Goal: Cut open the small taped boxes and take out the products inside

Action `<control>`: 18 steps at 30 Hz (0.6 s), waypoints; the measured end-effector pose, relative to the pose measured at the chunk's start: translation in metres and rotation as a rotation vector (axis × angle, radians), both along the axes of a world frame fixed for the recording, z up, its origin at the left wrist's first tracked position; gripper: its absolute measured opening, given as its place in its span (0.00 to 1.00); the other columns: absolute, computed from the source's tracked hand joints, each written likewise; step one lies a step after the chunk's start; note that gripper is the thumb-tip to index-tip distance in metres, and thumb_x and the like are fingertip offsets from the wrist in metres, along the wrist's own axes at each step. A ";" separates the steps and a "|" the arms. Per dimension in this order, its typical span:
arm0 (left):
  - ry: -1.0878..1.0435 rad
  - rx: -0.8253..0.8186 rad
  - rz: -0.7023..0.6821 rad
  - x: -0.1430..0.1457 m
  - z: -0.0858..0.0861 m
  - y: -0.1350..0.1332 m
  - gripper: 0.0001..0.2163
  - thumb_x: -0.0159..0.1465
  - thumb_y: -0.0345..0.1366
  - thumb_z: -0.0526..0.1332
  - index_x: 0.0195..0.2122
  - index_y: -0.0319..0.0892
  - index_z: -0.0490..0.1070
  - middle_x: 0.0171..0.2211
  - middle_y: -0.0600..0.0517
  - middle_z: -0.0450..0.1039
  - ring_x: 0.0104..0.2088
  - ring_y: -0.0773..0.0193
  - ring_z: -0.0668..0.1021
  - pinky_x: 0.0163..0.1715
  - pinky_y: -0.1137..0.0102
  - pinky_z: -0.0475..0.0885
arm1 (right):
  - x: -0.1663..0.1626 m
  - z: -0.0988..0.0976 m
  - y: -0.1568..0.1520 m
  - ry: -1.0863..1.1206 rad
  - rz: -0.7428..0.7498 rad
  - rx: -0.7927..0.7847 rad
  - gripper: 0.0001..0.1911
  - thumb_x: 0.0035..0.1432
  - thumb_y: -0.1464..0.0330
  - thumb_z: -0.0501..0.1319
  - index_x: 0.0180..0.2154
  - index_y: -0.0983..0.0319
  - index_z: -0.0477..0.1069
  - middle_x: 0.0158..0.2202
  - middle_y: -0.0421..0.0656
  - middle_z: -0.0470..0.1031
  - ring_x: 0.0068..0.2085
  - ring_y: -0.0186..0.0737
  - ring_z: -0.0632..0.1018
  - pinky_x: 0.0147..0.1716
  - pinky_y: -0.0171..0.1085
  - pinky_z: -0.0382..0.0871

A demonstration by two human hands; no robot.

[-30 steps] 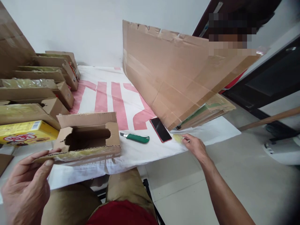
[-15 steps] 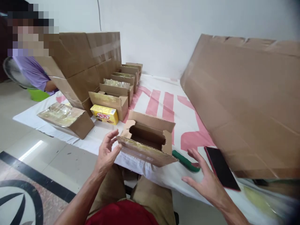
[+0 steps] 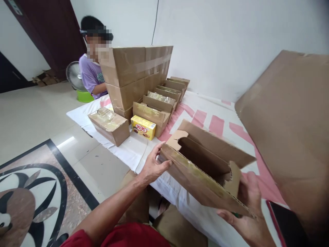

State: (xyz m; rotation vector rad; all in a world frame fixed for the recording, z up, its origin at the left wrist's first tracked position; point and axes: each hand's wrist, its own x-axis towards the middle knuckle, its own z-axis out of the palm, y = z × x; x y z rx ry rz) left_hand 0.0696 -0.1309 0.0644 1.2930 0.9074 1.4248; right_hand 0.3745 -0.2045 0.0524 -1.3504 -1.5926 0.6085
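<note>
Both my hands hold an open, empty cardboard box (image 3: pixel 205 164) tilted above the near edge of the white and pink cloth (image 3: pixel 203 118). My left hand (image 3: pixel 153 165) grips its left end, fingers wrapped on the flap. My right hand (image 3: pixel 248 212) supports its right end from below, fingers curled round the corner. A yellow carton (image 3: pixel 143 127) lies on the cloth just beyond my left hand.
A row of small open cardboard boxes (image 3: pixel 164 97) runs back beside a tall taped box stack (image 3: pixel 136 73). A taped box (image 3: pixel 109 125) lies near the cloth's left edge. A large cardboard sheet (image 3: pixel 290 120) leans at right, a phone (image 3: pixel 288 224) below it. A person in purple (image 3: pixel 92 73) sits behind, by a fan (image 3: pixel 73 73).
My right hand left the cloth by the phone and came to the box's right end. Both hands lifted and tilted the box. My view swung left, bringing the seated person into sight.
</note>
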 end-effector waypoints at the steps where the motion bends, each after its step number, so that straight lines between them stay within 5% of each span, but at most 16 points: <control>1: 0.003 0.014 -0.008 0.000 0.000 -0.001 0.36 0.59 0.53 0.71 0.65 0.43 0.67 0.61 0.42 0.73 0.63 0.44 0.72 0.65 0.55 0.66 | -0.001 0.000 -0.002 -0.016 -0.011 0.000 0.69 0.47 0.43 0.73 0.76 0.46 0.32 0.76 0.52 0.50 0.71 0.65 0.64 0.61 0.56 0.72; 10: -0.083 -0.182 -0.004 -0.060 -0.045 -0.007 0.29 0.55 0.43 0.72 0.59 0.45 0.73 0.61 0.43 0.74 0.64 0.43 0.72 0.66 0.51 0.64 | -0.050 -0.013 -0.007 0.022 0.001 -0.063 0.59 0.57 0.51 0.70 0.76 0.50 0.35 0.74 0.54 0.53 0.69 0.62 0.67 0.64 0.61 0.66; 18: -0.111 -0.370 0.408 -0.076 -0.054 0.090 0.46 0.54 0.47 0.71 0.70 0.44 0.53 0.71 0.32 0.54 0.60 0.43 0.76 0.48 0.56 0.78 | -0.052 -0.028 0.001 -0.039 -0.004 -0.054 0.55 0.57 0.54 0.70 0.75 0.51 0.41 0.74 0.53 0.53 0.67 0.61 0.68 0.58 0.55 0.73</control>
